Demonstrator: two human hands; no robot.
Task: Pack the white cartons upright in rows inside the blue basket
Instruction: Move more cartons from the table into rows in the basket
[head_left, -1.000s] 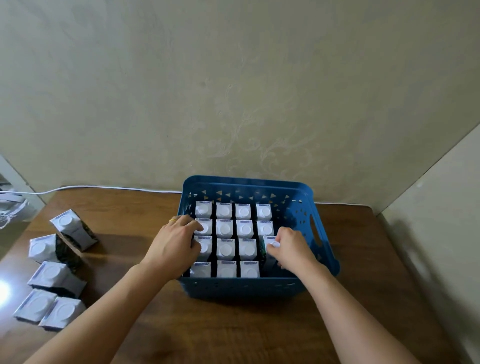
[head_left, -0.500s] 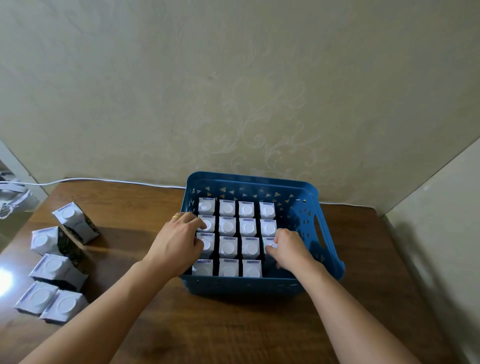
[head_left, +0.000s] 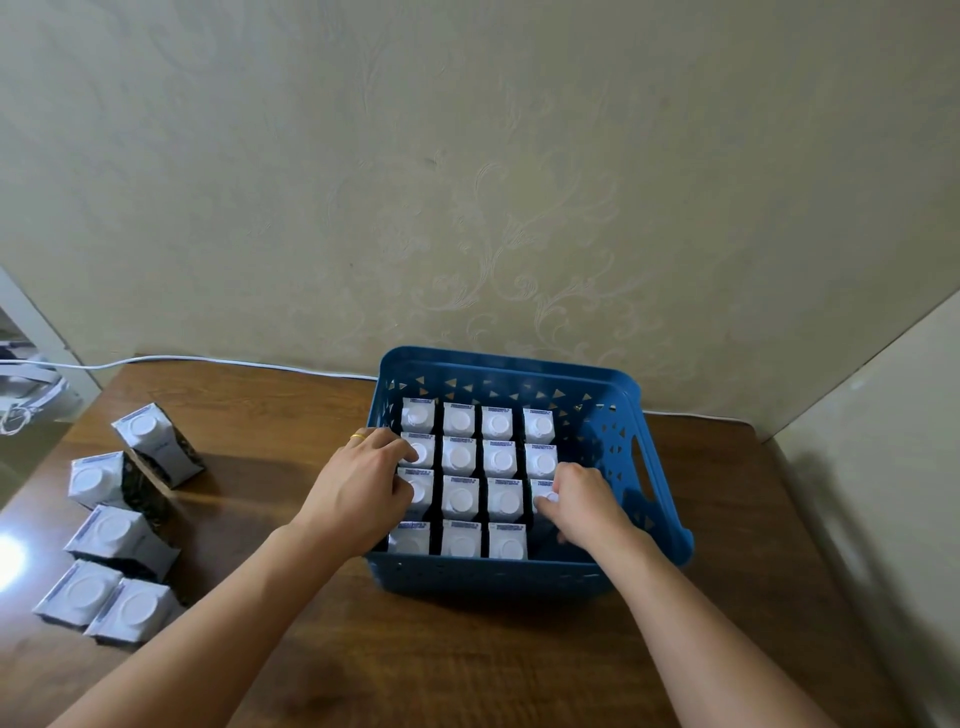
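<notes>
White rectangular cartons with round white caps (head_left: 459, 457) stand upright in four-wide rows inside the blue perforated plastic basket (head_left: 644, 415), filling its left portion; the right strip is open. The basket sits on the brown wooden table (head_left: 467, 654) near the beige patterned wall (head_left: 467, 182). Left hand (head_left: 358, 488), gold ring (head_left: 357, 436) on one finger, lies over the left column, fingers curled onto carton tops. Right hand (head_left: 582, 501) pinches the cap of the rightmost carton in the third row. Five loose white cartons (head_left: 111, 535) sit on the table well left of the basket. A white cable (head_left: 208, 359) runs along the wall.
</notes>
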